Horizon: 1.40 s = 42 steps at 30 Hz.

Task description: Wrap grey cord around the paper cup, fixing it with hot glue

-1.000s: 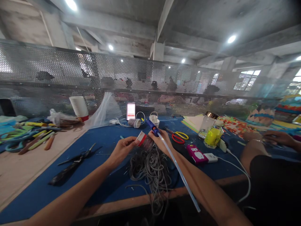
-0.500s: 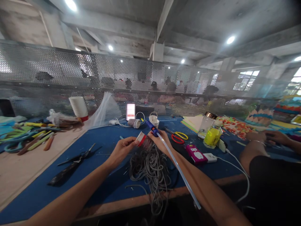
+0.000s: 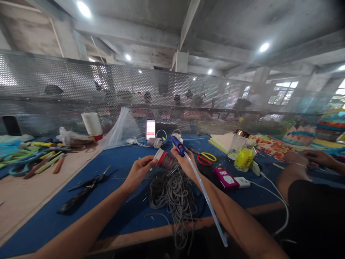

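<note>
Pinched by its white-and-red end in my left hand (image 3: 139, 171) is a paper cup (image 3: 167, 161), tipped on its side, its wall wrapped in dark grey cord. My right hand (image 3: 185, 163) is closed round a blue glue gun (image 3: 179, 145), with a long clear glue stick (image 3: 207, 199) trailing from its back over my forearm. The gun points away, above the cup; whether my right fingers also touch the cup I cannot tell. Below both hands a tangled heap of grey cord (image 3: 175, 194) lies on the blue mat (image 3: 118, 212) and hangs over the table edge.
Black-handled pliers (image 3: 83, 190) lie left. Behind my hands stand a lit phone (image 3: 150, 129) and another wrapped cup (image 3: 154, 142). Scissors (image 3: 205, 158), a purple box (image 3: 225, 178) and a yellow jar (image 3: 244, 158) are right, beside a co-worker's arm (image 3: 292, 172). Stacked cups (image 3: 92, 124) lean back left.
The cup has turned in my left hand, so more of its cord-wrapped side shows. The glue gun has shifted slightly right. The view has moved a little.
</note>
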Tool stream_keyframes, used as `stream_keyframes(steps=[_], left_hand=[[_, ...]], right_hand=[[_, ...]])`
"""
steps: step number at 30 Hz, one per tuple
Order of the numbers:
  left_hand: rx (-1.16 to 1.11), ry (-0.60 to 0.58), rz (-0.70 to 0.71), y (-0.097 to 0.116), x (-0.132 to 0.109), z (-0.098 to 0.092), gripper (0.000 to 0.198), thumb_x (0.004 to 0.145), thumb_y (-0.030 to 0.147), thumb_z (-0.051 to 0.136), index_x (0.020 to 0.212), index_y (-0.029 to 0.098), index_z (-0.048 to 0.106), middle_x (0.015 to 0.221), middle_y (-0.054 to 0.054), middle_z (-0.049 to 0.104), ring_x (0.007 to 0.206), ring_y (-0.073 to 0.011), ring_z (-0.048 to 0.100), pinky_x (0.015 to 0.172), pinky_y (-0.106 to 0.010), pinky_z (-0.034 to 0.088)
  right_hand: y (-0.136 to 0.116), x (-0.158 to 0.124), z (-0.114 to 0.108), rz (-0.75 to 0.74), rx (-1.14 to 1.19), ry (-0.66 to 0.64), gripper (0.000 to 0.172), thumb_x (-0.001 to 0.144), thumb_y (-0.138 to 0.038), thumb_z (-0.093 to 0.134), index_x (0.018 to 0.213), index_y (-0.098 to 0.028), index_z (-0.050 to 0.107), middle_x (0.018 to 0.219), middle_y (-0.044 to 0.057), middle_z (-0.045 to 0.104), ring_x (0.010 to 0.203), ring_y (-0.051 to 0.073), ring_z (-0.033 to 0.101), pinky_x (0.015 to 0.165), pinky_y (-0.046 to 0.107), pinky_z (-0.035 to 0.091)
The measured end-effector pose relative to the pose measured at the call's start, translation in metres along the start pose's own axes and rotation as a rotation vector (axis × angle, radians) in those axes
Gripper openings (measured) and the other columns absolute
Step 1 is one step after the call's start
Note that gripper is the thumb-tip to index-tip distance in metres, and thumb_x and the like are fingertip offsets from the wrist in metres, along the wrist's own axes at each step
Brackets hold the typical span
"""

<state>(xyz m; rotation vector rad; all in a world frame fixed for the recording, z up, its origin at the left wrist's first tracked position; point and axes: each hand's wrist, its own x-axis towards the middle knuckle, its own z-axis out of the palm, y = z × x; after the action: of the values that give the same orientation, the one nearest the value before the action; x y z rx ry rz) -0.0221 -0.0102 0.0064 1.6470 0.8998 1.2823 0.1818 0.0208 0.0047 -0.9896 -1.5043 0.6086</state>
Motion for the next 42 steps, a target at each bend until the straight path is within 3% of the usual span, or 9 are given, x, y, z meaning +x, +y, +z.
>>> stream_keyframes(steps=[3, 7, 14, 21, 26, 31, 37, 42], left_hand=[[-0.030, 0.064, 0.018, -0.004, 0.002, -0.002, 0.029, 0.086, 0.039, 0.062, 0.100, 0.017, 0.073, 0.097, -0.006, 0.073, 0.093, -0.0208, 0.061, 0.090, -0.031, 0.043], [-0.082, 0.144, 0.010, -0.010, 0.005, -0.004, 0.031, 0.082, 0.042, 0.066, 0.098, 0.017, 0.073, 0.095, -0.005, 0.073, 0.091, -0.0206, 0.062, 0.089, -0.031, 0.044], [-0.116, 0.126, 0.010, -0.011, 0.005, -0.003, 0.028, 0.083, 0.040, 0.066, 0.098, 0.018, 0.074, 0.096, -0.005, 0.073, 0.092, -0.0203, 0.061, 0.089, -0.031, 0.044], [-0.239, 0.052, -0.043, -0.009, 0.004, -0.002, 0.028, 0.084, 0.033, 0.065, 0.108, 0.019, 0.070, 0.097, -0.005, 0.072, 0.092, -0.0193, 0.061, 0.089, -0.029, 0.043], [-0.318, 0.101, -0.097, -0.010, 0.005, -0.002, 0.020, 0.084, 0.035, 0.065, 0.094, 0.019, 0.072, 0.091, -0.002, 0.070, 0.083, -0.0157, 0.060, 0.080, -0.024, 0.044], [-0.285, 0.080, -0.123, -0.013, 0.006, -0.003, 0.023, 0.084, 0.039, 0.064, 0.093, 0.019, 0.071, 0.088, -0.003, 0.071, 0.080, -0.0162, 0.061, 0.076, -0.024, 0.045], [-0.152, 0.106, -0.044, -0.020, 0.009, -0.008, 0.030, 0.085, 0.040, 0.062, 0.104, 0.019, 0.072, 0.095, -0.005, 0.074, 0.091, -0.0210, 0.063, 0.090, -0.031, 0.043], [-0.100, 0.175, -0.008, -0.022, 0.011, -0.012, 0.028, 0.085, 0.038, 0.063, 0.102, 0.018, 0.074, 0.096, -0.005, 0.075, 0.097, -0.0229, 0.062, 0.097, -0.034, 0.038]], right_hand=[[-0.004, -0.001, 0.000, 0.054, 0.019, 0.020, 0.041, 0.080, -0.053, 0.060, 0.098, -0.019, 0.072, 0.071, 0.002, 0.066, 0.051, 0.014, 0.054, 0.051, 0.025, 0.044], [-0.005, -0.003, 0.001, 0.123, 0.041, -0.055, 0.048, 0.079, -0.056, 0.061, 0.109, -0.020, 0.070, 0.062, -0.001, 0.063, 0.046, 0.013, 0.054, 0.050, 0.025, 0.045], [-0.001, -0.006, 0.004, 0.177, 0.047, -0.120, 0.045, 0.076, -0.059, 0.064, 0.089, -0.016, 0.072, 0.049, -0.002, 0.052, 0.044, 0.014, 0.054, 0.048, 0.025, 0.044], [-0.008, -0.006, 0.002, 0.143, 0.101, -0.144, 0.057, 0.078, -0.056, 0.064, 0.116, -0.015, 0.064, 0.058, -0.004, 0.052, 0.047, 0.010, 0.048, 0.051, 0.024, 0.043], [-0.005, -0.010, 0.004, 0.092, 0.087, -0.161, 0.049, 0.077, -0.055, 0.066, 0.103, -0.014, 0.067, 0.067, -0.001, 0.057, 0.053, 0.010, 0.047, 0.053, 0.023, 0.041], [0.002, -0.012, 0.004, -0.001, 0.021, -0.157, 0.041, 0.080, -0.051, 0.065, 0.100, -0.015, 0.068, 0.074, 0.000, 0.062, 0.063, 0.013, 0.051, 0.061, 0.023, 0.043], [0.003, -0.007, 0.005, -0.115, -0.017, -0.071, 0.035, 0.080, -0.046, 0.066, 0.101, -0.018, 0.069, 0.100, 0.006, 0.065, 0.084, 0.017, 0.058, 0.075, 0.027, 0.047], [0.002, -0.007, 0.005, -0.036, 0.025, -0.097, 0.039, 0.079, -0.047, 0.067, 0.106, -0.019, 0.070, 0.091, 0.004, 0.065, 0.067, 0.013, 0.054, 0.062, 0.025, 0.046]])
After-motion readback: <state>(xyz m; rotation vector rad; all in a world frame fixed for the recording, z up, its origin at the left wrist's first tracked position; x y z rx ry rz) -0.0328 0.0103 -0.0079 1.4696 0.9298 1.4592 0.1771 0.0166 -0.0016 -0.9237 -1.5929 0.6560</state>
